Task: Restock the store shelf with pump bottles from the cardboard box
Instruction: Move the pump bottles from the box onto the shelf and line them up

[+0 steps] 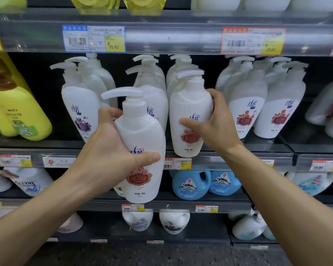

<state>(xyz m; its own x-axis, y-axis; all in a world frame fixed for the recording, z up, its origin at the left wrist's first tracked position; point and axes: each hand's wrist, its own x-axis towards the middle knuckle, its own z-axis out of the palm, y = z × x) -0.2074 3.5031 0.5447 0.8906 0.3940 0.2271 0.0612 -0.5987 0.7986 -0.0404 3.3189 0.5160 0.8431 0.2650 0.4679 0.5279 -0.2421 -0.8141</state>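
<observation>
My left hand point(112, 150) grips a white pump bottle with a red flower label point(142, 143), held upright in front of the shelf, off its surface. My right hand point(213, 123) is wrapped around a second white pump bottle point(188, 116) that stands at the front edge of the middle shelf point(238, 156). Rows of the same white pump bottles fill that shelf: a purple-label row point(79, 104) on the left and red-label rows point(261, 104) on the right. The cardboard box is out of view.
Yellow bottles point(17, 112) stand at the shelf's left end. Blue jugs point(190, 183) and white jugs sit on the lower shelves. Price tags point(93, 38) line the shelf rails. The upper shelf rail hangs close above the pump heads.
</observation>
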